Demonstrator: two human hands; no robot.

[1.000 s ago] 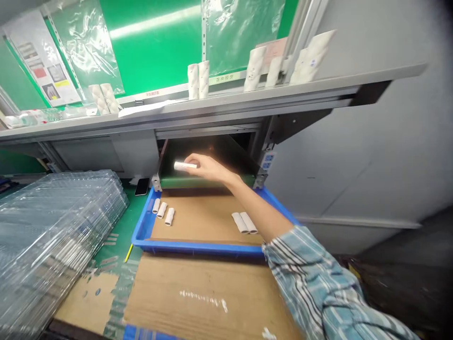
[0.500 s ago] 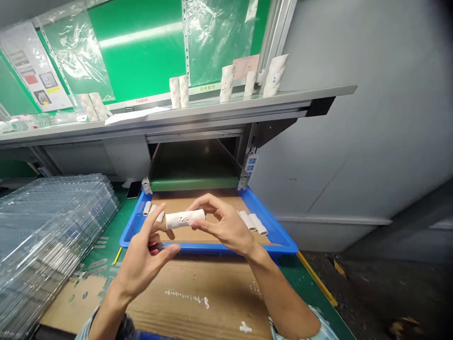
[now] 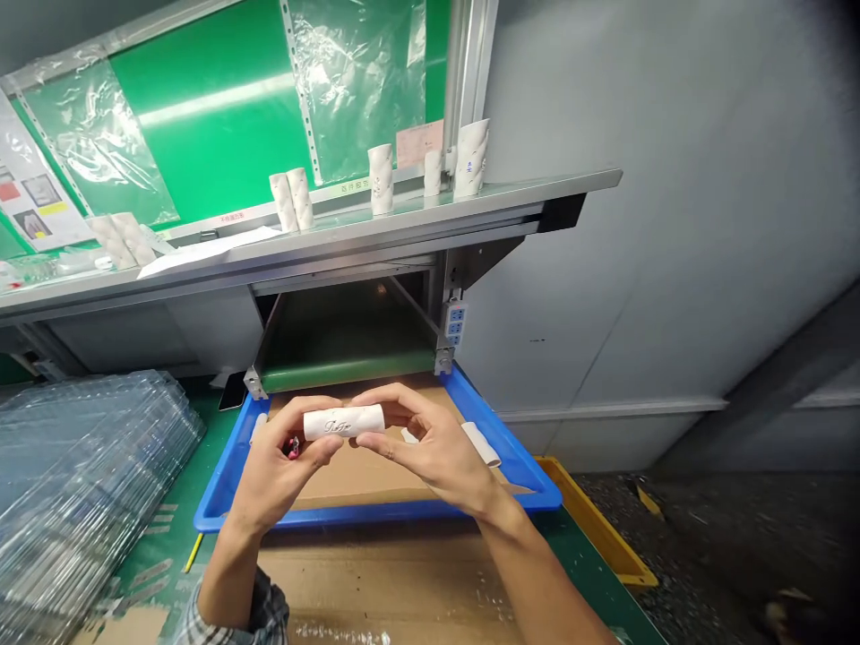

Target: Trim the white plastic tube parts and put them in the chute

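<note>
A white tube (image 3: 343,422) with dark script lettering lies nearly level between my two hands, above the blue tray (image 3: 296,520). My left hand (image 3: 275,457) grips its left end between thumb and fingers. Something small, pink and dark (image 3: 291,447), whose kind I cannot make out, is tucked in the same hand. My right hand (image 3: 423,439) pinches the tube's right end with thumb and fingers. Another white tube (image 3: 481,444) rests at the tray's right side, and the end of one (image 3: 259,425) shows at the left, partly hidden behind my left hand.
A green conveyor belt (image 3: 349,372) ends over the tray's far side. Clear plastic trays (image 3: 87,493) are stacked at the left. Above, a shelf (image 3: 403,219) carries several white tubes. A phone (image 3: 232,391) lies behind the stack; a yellow bin (image 3: 597,528) is at the right.
My left hand has closed on the tube's left end, where its fingers were spread beside it before. The head view has shifted, so the shelf appears further left.
</note>
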